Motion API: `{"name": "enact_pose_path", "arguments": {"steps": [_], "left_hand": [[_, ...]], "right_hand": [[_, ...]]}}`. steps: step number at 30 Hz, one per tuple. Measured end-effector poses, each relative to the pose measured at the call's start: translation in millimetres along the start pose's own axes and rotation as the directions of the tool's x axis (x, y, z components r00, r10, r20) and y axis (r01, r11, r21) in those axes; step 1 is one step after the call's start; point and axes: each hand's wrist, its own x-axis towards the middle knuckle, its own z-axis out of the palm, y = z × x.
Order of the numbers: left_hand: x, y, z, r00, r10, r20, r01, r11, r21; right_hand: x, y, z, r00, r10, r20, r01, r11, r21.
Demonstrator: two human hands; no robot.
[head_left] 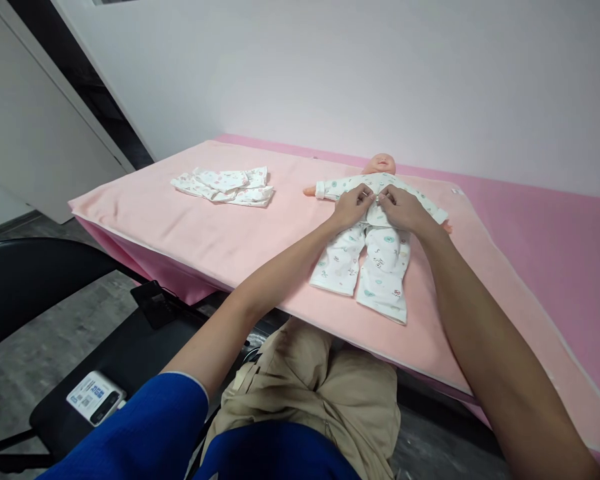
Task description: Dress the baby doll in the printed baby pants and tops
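A baby doll (383, 163) lies on its back on the pink blanket, dressed in a white printed baby top (347, 183) and matching baby pants (384, 260). Over the doll's chest, my left hand (354, 204) pinches the front of the top. My right hand (401, 205) is beside it, its fingers closed on the same front opening. Both hands nearly meet at the middle of the chest. Whatever fastener lies between the fingertips is too small to make out. The doll's arms stretch out sideways, with one small hand (309, 191) showing past the left cuff.
Folded white printed baby clothes (223, 186) lie left on the pink blanket (240, 247), which covers the table up to the wall (330, 73). At lower left stands a black chair (145, 347) holding a white device (95, 398) and a dark flat object (153, 303).
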Motion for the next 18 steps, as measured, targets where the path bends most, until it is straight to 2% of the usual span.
{"name": "enact_pose_path", "arguments": {"steps": [6, 11, 18], "left_hand": [[-2.6, -0.1, -1.0, 0.996, 0.083, -0.010, -0.083, 0.996, 0.038], [-1.2, -3.8, 0.5, 0.988, 0.154, -0.029, -0.151, 0.985, 0.081], [1.5, -5.1, 2.8, 0.981, 0.193, -0.027, -0.187, 0.969, 0.161]], "right_hand": [[-5.0, -2.2, -9.2, 0.997, 0.055, 0.055, -0.059, 0.996, 0.071], [-6.1, 2.6, -8.3, 0.996, 0.079, 0.036, -0.084, 0.984, 0.156], [-3.3, 3.9, -4.0, 0.995, 0.102, 0.013, -0.102, 0.986, 0.130]]}}
